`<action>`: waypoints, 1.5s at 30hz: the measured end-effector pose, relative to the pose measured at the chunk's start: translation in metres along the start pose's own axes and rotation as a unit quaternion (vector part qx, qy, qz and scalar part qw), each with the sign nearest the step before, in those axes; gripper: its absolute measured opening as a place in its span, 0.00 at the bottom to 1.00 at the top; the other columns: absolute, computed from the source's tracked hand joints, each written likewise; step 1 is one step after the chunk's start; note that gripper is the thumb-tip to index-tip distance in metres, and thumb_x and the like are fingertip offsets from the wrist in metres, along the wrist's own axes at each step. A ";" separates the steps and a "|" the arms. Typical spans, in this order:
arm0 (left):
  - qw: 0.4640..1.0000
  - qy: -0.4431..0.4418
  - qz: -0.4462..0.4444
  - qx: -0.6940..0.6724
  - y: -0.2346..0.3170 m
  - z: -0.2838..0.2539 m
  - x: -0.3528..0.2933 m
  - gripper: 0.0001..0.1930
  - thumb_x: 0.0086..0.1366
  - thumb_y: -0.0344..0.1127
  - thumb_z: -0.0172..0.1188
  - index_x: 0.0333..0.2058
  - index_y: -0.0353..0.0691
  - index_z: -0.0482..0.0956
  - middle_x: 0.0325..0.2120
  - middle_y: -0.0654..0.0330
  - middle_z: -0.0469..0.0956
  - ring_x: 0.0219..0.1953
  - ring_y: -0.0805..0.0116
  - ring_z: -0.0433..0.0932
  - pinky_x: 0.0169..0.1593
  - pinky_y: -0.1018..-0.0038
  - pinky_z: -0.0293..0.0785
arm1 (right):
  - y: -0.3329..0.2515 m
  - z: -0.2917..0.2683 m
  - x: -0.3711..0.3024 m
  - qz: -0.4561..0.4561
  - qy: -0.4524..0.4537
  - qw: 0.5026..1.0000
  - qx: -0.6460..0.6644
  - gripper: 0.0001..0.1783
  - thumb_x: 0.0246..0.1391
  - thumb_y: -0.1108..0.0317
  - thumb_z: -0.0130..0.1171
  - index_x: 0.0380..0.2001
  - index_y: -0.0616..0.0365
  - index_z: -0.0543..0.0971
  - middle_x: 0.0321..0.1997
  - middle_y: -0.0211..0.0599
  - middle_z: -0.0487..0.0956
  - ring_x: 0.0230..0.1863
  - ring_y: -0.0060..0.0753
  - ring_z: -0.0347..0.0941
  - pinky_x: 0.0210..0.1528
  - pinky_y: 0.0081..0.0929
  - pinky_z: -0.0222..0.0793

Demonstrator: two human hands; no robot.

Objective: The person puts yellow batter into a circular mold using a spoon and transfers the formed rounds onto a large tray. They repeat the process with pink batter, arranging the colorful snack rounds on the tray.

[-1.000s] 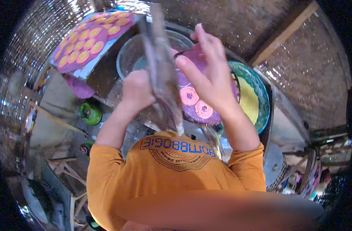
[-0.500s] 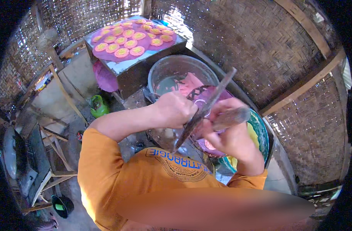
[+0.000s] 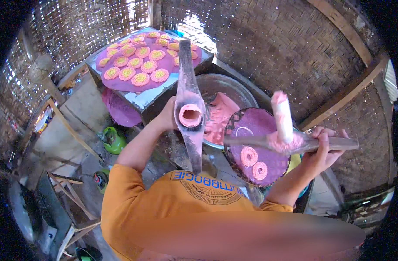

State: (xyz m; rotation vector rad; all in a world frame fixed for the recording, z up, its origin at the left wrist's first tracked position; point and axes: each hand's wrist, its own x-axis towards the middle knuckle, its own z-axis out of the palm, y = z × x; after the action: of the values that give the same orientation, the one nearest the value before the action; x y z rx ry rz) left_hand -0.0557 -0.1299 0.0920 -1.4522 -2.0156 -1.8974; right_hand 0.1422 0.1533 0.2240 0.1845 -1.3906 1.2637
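Note:
My left hand (image 3: 167,114) is closed on a wooden press body (image 3: 190,82), a long bar held nearly upright in the picture. Its round hole (image 3: 191,115) is rimmed with pink dough. Well apart from it, my right hand (image 3: 321,153) grips one end of a wooden plunger (image 3: 334,143), whose pale, dough-smeared rod (image 3: 283,117) sticks up from the crossbar. Under the plunger lies a round purple mat (image 3: 268,126) on a dark woven tray. Two pink dough rings (image 3: 249,156) and a thin pale ring sit on this mat.
Behind my hands a large grey basin (image 3: 247,85) holds pink dough (image 3: 223,108). Pink-and-yellow dough rounds (image 3: 148,66) cover purple mats on the table at the back left. A green gas cylinder (image 3: 113,140) stands on the floor; woven bamboo walls (image 3: 260,43) close in the right side.
The two wooden press parts, close together and crossing before, are now apart. The body went left and turned its hole into view; the plunger went right, its rod now showing.

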 end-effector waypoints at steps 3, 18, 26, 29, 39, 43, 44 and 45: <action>0.998 -0.032 -0.031 -0.052 -0.017 -0.012 0.006 0.35 0.41 0.29 0.68 0.50 0.36 0.63 0.37 0.57 0.74 0.39 0.69 0.74 0.44 0.69 0.71 | 0.010 0.022 -0.010 -0.058 0.067 0.996 0.014 0.28 0.44 0.76 0.55 0.49 0.54 0.58 0.24 0.37 0.69 0.27 0.31 0.66 0.33 0.30 0.63; 0.883 -0.043 0.115 -0.454 -0.074 -0.071 0.038 0.18 0.45 0.32 0.67 0.37 0.41 0.74 0.44 0.54 0.69 0.45 0.58 0.71 0.48 0.66 0.69 | 0.101 0.155 -0.096 0.075 -0.056 0.981 -0.168 0.10 0.47 0.70 0.56 0.36 0.54 0.72 0.34 0.32 0.76 0.40 0.27 0.68 0.43 0.29 0.64; 0.901 0.105 0.107 -0.407 -0.093 -0.132 -0.012 0.17 0.46 0.35 0.67 0.36 0.40 0.73 0.41 0.55 0.66 0.46 0.51 0.69 0.48 0.60 0.69 | 0.283 0.089 -0.201 0.092 -0.527 0.754 -0.382 0.10 0.51 0.68 0.53 0.32 0.64 0.74 0.28 0.39 0.75 0.31 0.33 0.73 0.32 0.29 0.69; 0.925 0.109 0.083 -0.355 -0.100 -0.130 -0.027 0.17 0.47 0.36 0.67 0.35 0.40 0.73 0.40 0.55 0.65 0.46 0.48 0.69 0.48 0.58 0.69 | 0.293 0.083 -0.219 0.542 -0.428 0.634 -0.349 0.07 0.49 0.70 0.55 0.28 0.63 0.74 0.22 0.37 0.74 0.22 0.30 0.71 0.22 0.26 0.68; 0.927 0.128 0.064 -0.347 -0.134 -0.127 -0.035 0.16 0.48 0.41 0.67 0.31 0.39 0.73 0.37 0.55 0.63 0.42 0.47 0.69 0.47 0.50 0.69 | 0.255 0.098 -0.161 0.577 -0.430 0.575 -0.389 0.24 0.45 0.59 0.61 0.38 0.64 0.66 0.18 0.34 0.70 0.14 0.22 0.65 0.09 0.19 0.54; 0.918 0.141 0.035 -0.370 -0.117 -0.132 -0.037 0.17 0.43 0.41 0.70 0.26 0.39 0.72 0.35 0.56 0.63 0.43 0.47 0.68 0.48 0.47 0.69 | 0.281 0.101 -0.214 0.716 -0.315 0.596 -0.179 0.18 0.46 0.60 0.61 0.34 0.62 0.69 0.19 0.34 0.71 0.14 0.23 0.63 0.13 0.23 0.57; 0.908 0.119 0.042 -0.400 -0.144 -0.139 -0.046 0.19 0.42 0.43 0.71 0.26 0.41 0.72 0.35 0.57 0.63 0.43 0.46 0.69 0.48 0.47 0.69 | 0.282 0.100 -0.215 0.731 -0.254 0.610 -0.171 0.16 0.46 0.62 0.61 0.32 0.62 0.70 0.19 0.34 0.71 0.15 0.23 0.63 0.13 0.24 0.57; 0.903 0.125 0.037 -0.410 -0.140 -0.140 -0.047 0.19 0.42 0.42 0.71 0.28 0.42 0.72 0.37 0.57 0.63 0.44 0.43 0.68 0.46 0.48 0.71 | 0.284 0.100 -0.216 0.748 -0.202 0.613 -0.158 0.13 0.45 0.65 0.61 0.30 0.62 0.71 0.20 0.34 0.71 0.15 0.23 0.62 0.14 0.24 0.58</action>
State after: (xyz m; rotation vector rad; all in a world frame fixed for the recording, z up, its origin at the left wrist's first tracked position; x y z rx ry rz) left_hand -0.1916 -0.2444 -0.0066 -1.2261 -1.0449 -2.8830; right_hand -0.0618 0.0757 -0.0752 -1.3306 -2.1945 2.3063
